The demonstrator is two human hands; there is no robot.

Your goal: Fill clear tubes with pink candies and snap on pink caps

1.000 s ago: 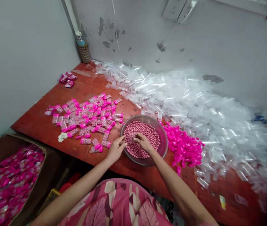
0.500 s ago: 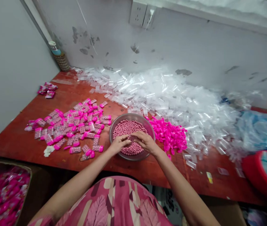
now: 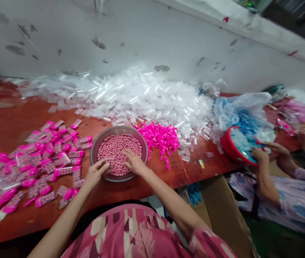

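Observation:
A metal bowl [image 3: 95,143] of small pink balls [image 3: 120,143] stands on the red table. My left hand [image 3: 97,172] pinches a small clear container [image 3: 109,163] over the bowl's left side, with pink showing through it. My right hand [image 3: 134,162] is at the bowl's right side, its fingers spread and touching the balls. Left of the bowl lie filled containers with pink caps [image 3: 47,166]. Loose bright pink caps [image 3: 159,138] are heaped to the right, below a large pile of clear empty containers [image 3: 141,96].
On the right stands a red bucket [image 3: 229,148] beside a clear plastic bag [image 3: 249,104]. Another person's hands [image 3: 261,154] work at the bucket. A cardboard box [image 3: 222,211] is below the table edge. A wall runs behind the pile.
The view has swung right, bringing the other person into sight. My hands, close together over the bowl before, are now apart, with my right hand down on the balls.

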